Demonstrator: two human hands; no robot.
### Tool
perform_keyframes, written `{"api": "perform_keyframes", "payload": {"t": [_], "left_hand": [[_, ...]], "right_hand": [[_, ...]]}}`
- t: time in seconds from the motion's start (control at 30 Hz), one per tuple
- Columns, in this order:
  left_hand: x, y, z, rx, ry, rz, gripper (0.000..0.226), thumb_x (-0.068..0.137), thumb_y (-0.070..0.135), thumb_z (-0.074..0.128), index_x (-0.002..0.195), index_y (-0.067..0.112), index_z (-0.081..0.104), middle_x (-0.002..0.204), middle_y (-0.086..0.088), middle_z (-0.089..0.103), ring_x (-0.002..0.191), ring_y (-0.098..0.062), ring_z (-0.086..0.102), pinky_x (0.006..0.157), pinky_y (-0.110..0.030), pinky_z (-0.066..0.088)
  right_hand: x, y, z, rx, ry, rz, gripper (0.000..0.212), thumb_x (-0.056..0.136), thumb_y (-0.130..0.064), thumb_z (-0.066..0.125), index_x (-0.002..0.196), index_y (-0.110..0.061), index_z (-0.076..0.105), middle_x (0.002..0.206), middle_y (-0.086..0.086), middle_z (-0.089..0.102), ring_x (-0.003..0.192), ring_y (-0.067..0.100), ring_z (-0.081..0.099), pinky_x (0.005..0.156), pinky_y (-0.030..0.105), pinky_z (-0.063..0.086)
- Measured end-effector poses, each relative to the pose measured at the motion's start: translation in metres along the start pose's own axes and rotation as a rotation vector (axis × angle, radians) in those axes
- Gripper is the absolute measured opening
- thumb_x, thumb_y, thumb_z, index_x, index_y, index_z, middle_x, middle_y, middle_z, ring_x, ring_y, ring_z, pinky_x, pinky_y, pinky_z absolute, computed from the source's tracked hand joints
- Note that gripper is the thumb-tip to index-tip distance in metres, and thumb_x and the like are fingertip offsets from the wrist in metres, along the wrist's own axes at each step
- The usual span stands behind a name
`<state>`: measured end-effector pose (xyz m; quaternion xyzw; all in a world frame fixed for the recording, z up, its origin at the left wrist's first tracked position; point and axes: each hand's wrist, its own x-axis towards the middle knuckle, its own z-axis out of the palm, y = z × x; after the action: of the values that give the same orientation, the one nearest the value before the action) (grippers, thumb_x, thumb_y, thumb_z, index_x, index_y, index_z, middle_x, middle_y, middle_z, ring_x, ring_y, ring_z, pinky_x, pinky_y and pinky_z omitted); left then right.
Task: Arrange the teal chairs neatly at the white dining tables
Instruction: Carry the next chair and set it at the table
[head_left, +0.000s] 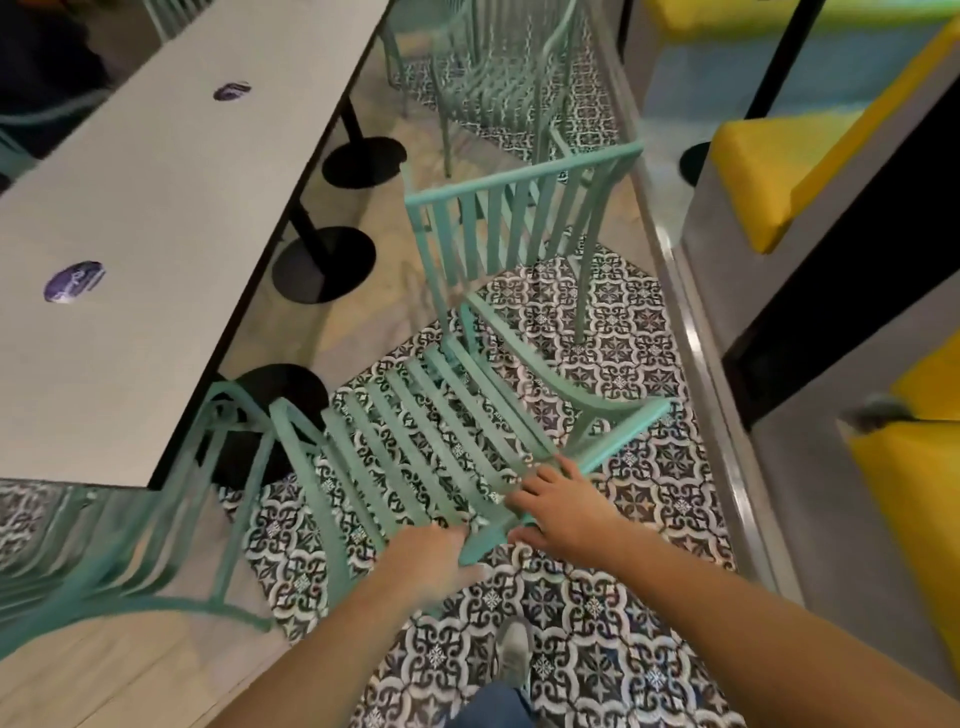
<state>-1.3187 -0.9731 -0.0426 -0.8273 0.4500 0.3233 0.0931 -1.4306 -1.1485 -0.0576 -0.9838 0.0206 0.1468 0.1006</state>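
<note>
A teal slatted chair (441, 415) stands skewed on the patterned floor, right of the long white dining table (130, 218). My left hand (431, 561) grips the near corner of its seat frame, fingers curled over the edge. My right hand (561, 509) lies on the same near edge with fingers spread over the slats and thumb below the rail. A second teal chair (519, 218) stands just beyond it. A third teal chair (130, 545) sits at the table's near end, lower left. A fourth teal chair (498, 67) stands farther back.
Black round table bases (324, 265) stand under the table's right side. A grey partition with yellow bench cushions (779, 166) runs along the right. My shoe (511, 654) is on the tiles below the chair. Purple stickers (72, 280) lie on the tabletop.
</note>
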Motion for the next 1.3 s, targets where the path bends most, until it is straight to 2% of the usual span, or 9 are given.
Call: {"api": "perform_keyframes", "payload": {"t": [0.1,0.17,0.27,0.47,0.63,0.8,0.97,1.13,1.3], "left_hand": [[0.019,0.022,-0.035,-0.105,-0.092,-0.001,0.061,0.086,0.067,0.050,0.133,0.028,0.048,0.111,0.005,0.063,0.099,-0.015,0.063,0.083,-0.030,0.051],[0.036,0.040,-0.067,-0.139,-0.041,0.000,0.063,0.087,0.067,0.046,0.137,0.029,0.046,0.111,0.005,0.065,0.096,-0.014,0.065,0.085,-0.033,0.055],[0.077,0.064,-0.121,-0.267,0.100,-0.064,0.066,0.091,0.065,0.042,0.143,0.023,0.042,0.131,-0.002,0.058,0.112,-0.021,0.060,0.095,-0.039,0.050],[0.169,0.097,-0.216,-1.187,0.338,-0.268,0.041,0.094,0.056,0.047,0.117,0.022,0.050,0.120,-0.005,0.059,0.095,-0.020,0.065,0.088,-0.047,0.054],[0.217,0.126,-0.256,-1.816,0.395,-0.393,0.052,0.099,0.042,0.047,0.142,0.016,0.036,0.133,-0.013,0.048,0.110,-0.031,0.055,0.090,-0.050,0.050],[0.255,0.136,-0.278,-2.053,0.487,-0.487,0.059,0.100,0.040,0.047,0.147,0.008,0.031,0.141,-0.018,0.044,0.122,-0.035,0.051,0.086,-0.048,0.047],[0.309,0.130,-0.320,-2.148,0.615,-0.582,0.059,0.100,0.036,0.048,0.147,0.008,0.027,0.145,-0.019,0.041,0.125,-0.036,0.051,0.096,-0.051,0.047],[0.364,0.101,-0.346,-2.154,0.679,-0.641,0.063,0.100,0.041,0.045,0.149,0.010,0.023,0.145,-0.017,0.042,0.124,-0.034,0.052,0.087,-0.048,0.050],[0.405,0.077,-0.372,-2.155,0.725,-0.759,0.058,0.098,0.042,0.049,0.147,0.017,0.029,0.141,-0.018,0.045,0.121,-0.035,0.053,0.094,-0.050,0.050]], "right_hand": [[0.005,0.014,-0.020,0.153,-0.002,0.106,0.065,0.087,-0.071,0.023,0.131,-0.030,0.048,0.133,-0.007,0.050,0.131,0.017,0.039,0.119,0.048,0.016],[0.010,0.036,-0.043,0.274,0.034,0.232,0.058,0.092,-0.064,0.031,0.136,-0.029,0.044,0.136,-0.007,0.047,0.129,0.016,0.042,0.115,0.045,0.027],[0.016,0.088,-0.075,0.495,0.123,0.426,0.059,0.090,-0.065,0.036,0.136,-0.029,0.045,0.136,-0.003,0.048,0.115,0.017,0.054,0.099,0.043,0.047],[0.025,0.215,-0.130,1.089,0.390,0.726,0.053,0.096,-0.053,0.042,0.132,-0.013,0.046,0.124,0.007,0.059,0.102,0.024,0.063,0.090,0.043,0.052],[0.035,0.313,-0.143,1.471,0.399,0.804,0.053,0.097,-0.053,0.038,0.127,-0.010,0.048,0.113,0.008,0.054,0.094,0.021,0.053,0.091,0.047,0.046],[0.051,0.376,-0.171,1.775,0.401,0.842,0.046,0.097,-0.050,0.043,0.127,-0.015,0.048,0.122,0.011,0.054,0.108,0.025,0.053,0.094,0.043,0.047],[0.097,0.423,-0.192,1.950,0.332,0.767,0.057,0.098,-0.047,0.042,0.147,-0.019,0.031,0.145,0.017,0.041,0.128,0.033,0.046,0.104,0.053,0.042],[0.151,0.453,-0.199,2.083,0.287,0.773,0.061,0.098,-0.045,0.045,0.149,-0.017,0.026,0.146,0.019,0.040,0.128,0.035,0.046,0.104,0.054,0.041],[0.198,0.498,-0.212,2.096,0.256,0.775,0.059,0.098,-0.043,0.045,0.150,-0.021,0.025,0.147,0.020,0.036,0.130,0.035,0.044,0.103,0.052,0.043]]}}
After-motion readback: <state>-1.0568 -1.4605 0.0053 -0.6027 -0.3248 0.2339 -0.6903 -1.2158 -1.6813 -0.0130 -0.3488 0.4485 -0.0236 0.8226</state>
